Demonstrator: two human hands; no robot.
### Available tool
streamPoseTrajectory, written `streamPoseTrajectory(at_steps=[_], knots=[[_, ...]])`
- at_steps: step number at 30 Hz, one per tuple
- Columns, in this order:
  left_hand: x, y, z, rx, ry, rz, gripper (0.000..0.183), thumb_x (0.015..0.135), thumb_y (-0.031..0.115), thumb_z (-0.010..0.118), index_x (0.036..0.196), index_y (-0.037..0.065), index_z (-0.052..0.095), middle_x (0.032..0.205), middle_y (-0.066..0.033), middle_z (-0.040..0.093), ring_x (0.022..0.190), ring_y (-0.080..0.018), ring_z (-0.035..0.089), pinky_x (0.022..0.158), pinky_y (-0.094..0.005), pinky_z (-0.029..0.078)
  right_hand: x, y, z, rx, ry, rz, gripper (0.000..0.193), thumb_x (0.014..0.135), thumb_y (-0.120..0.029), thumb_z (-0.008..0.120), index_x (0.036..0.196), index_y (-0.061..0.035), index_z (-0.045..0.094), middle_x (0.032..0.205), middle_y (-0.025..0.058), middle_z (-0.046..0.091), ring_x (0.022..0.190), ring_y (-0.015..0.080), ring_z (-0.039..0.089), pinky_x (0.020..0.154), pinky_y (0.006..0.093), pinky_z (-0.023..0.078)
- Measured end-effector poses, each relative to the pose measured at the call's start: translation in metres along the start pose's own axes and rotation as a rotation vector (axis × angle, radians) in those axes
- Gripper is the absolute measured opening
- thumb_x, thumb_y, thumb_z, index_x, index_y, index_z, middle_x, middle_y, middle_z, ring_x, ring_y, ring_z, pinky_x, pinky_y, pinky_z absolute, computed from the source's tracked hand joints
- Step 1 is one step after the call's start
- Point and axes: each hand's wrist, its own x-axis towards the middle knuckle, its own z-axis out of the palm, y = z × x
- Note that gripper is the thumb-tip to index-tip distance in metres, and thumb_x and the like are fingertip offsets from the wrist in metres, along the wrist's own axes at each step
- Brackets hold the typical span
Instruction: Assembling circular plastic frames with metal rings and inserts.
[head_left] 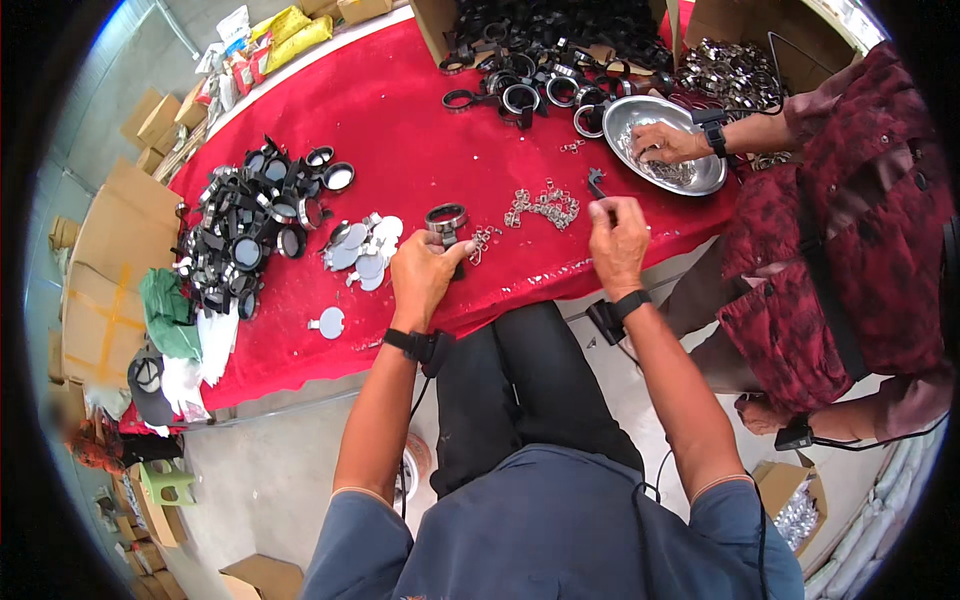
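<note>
Between the fingers and thumb of my left hand [418, 278] is a black ring-shaped part with a metal band [446, 216], held just above the red cloth. My right hand [618, 240] pinches a small dark lever-like piece [596, 182] that sticks up past the fingertips; the two hands are apart. Small metal clips [542, 206] lie in a loose heap between them, and a few more clips [482, 244] are beside my left thumb. Left of that hand, grey and white round discs [368, 250] are piled, with one grey disc [331, 322] lying nearer me.
A big heap of black ringed parts [245, 230] covers the table's left side. More black rings [520, 98] spill from a cardboard box at the back. At right, a co-worker's hand [668, 143] reaches into a steel bowl [708, 180]. Shiny metal bands [728, 75] lie behind it.
</note>
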Motion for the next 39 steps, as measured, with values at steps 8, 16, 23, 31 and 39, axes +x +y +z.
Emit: streamPoseTrajectory(at_steps=[8, 16, 23, 31, 39], knots=[[-0.022, 0.002, -0.004, -0.101, 0.065, 0.102, 0.045, 0.098, 0.037, 0.081, 0.111, -0.006, 0.08, 0.087, -0.0213, 0.082, 0.08, -0.0266, 0.081, 0.073, -0.0362, 0.061, -0.046, -0.074, 0.026, 0.216, -0.234, -0.052, 0.009, 0.091, -0.003, 0.081, 0.095, -0.0007, 0.073, 0.093, 0.0136, 0.072, 0.083, 0.0314, 0.071, 0.072, 0.0415, 0.056], [-0.023, -0.089, -0.109, 0.425, 0.311, 0.142, 0.026, 0.09, 0.014, 0.081, 0.114, 0.003, 0.081, 0.105, -0.0198, 0.076, 0.098, -0.0363, 0.075, 0.088, -0.045, 0.059, -0.072, -0.072, 0.051, 0.276, -0.299, 0.018, 0.008, 0.094, -0.005, 0.081, 0.098, -0.0007, 0.075, 0.092, 0.0088, 0.072, 0.075, 0.019, 0.068, 0.067, 0.0334, 0.055], [0.034, -0.103, -0.124, 0.48, 0.103, 0.479, 0.038, 0.089, 0.012, 0.08, 0.127, 0.01, 0.079, 0.133, -0.0218, 0.071, 0.125, -0.0414, 0.067, 0.106, -0.0469, 0.055, -0.073, -0.069, 0.051, 0.196, -0.31, 0.051, 0.01, 0.093, -0.008, 0.082, 0.095, -0.001, 0.076, 0.088, 0.0095, 0.072, 0.073, 0.0208, 0.069, 0.067, 0.0346, 0.055], [0.046, -0.12, -0.114, 0.383, 0.046, 0.546, 0.027, 0.091, 0.011, 0.079, 0.117, 0.005, 0.078, 0.137, -0.0217, 0.071, 0.129, -0.0405, 0.067, 0.112, -0.0465, 0.052, -0.075, -0.073, 0.056, 0.223, -0.279, 0.023, 0.008, 0.09, -0.006, 0.081, 0.091, -0.0038, 0.074, 0.086, 0.0127, 0.069, 0.074, 0.03, 0.07, 0.068, 0.041, 0.056], [0.035, -0.06, -0.109, -0.334, 0.176, 0.287, 0.019, 0.108, 0.016, 0.07, 0.116, -0.001, 0.065, 0.118, -0.017, 0.077, 0.104, -0.019, 0.075, 0.091, -0.0351, 0.059, -0.068, -0.075, 0.049, 0.254, -0.348, 0.117, 0.01, 0.093, -0.008, 0.082, 0.095, -0.0011, 0.076, 0.087, 0.0083, 0.071, 0.073, 0.0176, 0.069, 0.067, 0.0331, 0.055]])
